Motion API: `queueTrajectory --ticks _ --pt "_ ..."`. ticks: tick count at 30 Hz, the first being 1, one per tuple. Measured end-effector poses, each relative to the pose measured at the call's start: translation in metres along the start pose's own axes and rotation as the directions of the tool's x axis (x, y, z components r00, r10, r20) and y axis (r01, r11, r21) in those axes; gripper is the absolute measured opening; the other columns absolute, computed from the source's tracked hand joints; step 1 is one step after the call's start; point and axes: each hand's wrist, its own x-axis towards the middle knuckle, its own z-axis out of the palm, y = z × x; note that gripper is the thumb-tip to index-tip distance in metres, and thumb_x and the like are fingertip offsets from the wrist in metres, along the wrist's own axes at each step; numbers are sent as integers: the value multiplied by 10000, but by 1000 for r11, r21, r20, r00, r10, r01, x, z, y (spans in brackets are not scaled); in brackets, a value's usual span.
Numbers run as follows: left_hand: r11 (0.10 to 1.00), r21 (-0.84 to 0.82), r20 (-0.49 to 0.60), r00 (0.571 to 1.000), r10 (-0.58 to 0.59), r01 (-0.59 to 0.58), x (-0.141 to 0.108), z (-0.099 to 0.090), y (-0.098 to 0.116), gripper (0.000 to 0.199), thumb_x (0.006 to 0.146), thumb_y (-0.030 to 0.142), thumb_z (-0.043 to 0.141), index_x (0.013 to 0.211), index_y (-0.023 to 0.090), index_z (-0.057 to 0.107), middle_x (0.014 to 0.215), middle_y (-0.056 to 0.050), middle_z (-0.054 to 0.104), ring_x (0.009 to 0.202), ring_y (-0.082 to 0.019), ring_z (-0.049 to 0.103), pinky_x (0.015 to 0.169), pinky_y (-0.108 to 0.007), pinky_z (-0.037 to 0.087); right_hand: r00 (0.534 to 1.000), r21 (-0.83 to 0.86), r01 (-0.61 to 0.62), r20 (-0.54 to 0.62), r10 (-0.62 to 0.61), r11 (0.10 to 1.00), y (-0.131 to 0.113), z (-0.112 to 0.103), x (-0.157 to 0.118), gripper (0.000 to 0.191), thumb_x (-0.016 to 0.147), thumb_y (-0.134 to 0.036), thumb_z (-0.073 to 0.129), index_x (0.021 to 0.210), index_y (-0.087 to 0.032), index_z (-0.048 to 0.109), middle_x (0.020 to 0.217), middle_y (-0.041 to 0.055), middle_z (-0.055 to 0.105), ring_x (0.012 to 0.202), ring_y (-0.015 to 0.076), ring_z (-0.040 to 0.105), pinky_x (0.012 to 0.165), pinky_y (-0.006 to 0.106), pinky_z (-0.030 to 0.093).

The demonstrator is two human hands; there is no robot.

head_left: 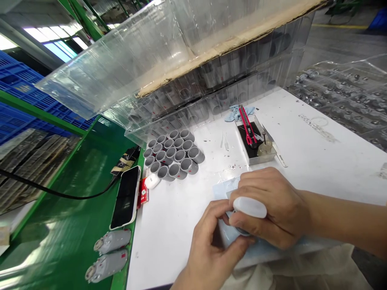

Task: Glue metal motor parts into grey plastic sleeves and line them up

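Observation:
My right hand (pixel 272 203) is closed around a tool with a smooth white rounded end (pixel 250 207); its lower part and exact kind are hidden. Just below it, my left hand (pixel 208 245) has its thumb and fingers curled round a small grey round piece (pixel 242 231), mostly covered by both hands. The hands meet over a light blue sheet (pixel 222 189) at the table's near side. Beyond them, a shallow tray (pixel 261 160) holds a red utility knife (pixel 248 127) and a small glass jar (pixel 265 148). Tweezers (pixel 281 156) lie along the tray's right edge.
Several grey cylinders (pixel 171 153) stand grouped on the white table (pixel 169 217). Clear plastic trays with more cylinders (pixel 208 76) are stacked behind. At the left edge are a phone (pixel 125 197), a white case (pixel 152 181) and two grey parts (pixel 107 266). A parts tray (pixel 347 100) lies right.

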Motion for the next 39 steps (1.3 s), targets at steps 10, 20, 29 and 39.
queueTrajectory --ticks 10,20,29,39 --pt "995 48 69 994 85 -88 2 0 5 510 956 169 659 1447 275 577 1280 -113 588 1151 -309 596 1014 -462 522 1000 -5 14 -10 -14 1000 2 1 -3 114 979 -197 583 877 -145 585 713 40 617 603 155 457 608 327 347" --pt "1000 5 29 1000 -8 8 0 0 5 367 973 280 798 1306 295 643 1239 -56 649 1137 -268 630 1022 -394 524 1000 -18 12 -12 -13 1000 0 0 -1 163 974 -182 596 828 -154 531 705 6 579 608 124 419 611 314 331" --pt "1000 31 19 1000 -6 5 -3 3 0 477 944 187 703 1381 297 549 1215 -54 646 1097 -257 640 972 -385 538 1000 -24 10 -1 -10 1000 0 0 -1 146 986 -207 589 864 -129 599 733 33 635 621 140 467 615 324 387" --pt "1000 16 40 999 22 -23 2 1 3 415 953 219 785 1331 300 633 1227 -47 639 1123 -260 627 1002 -411 533 1000 -88 10 5 -10 996 -1 -1 -1 224 1017 -224 552 803 -160 550 699 -8 572 601 138 424 594 339 393"
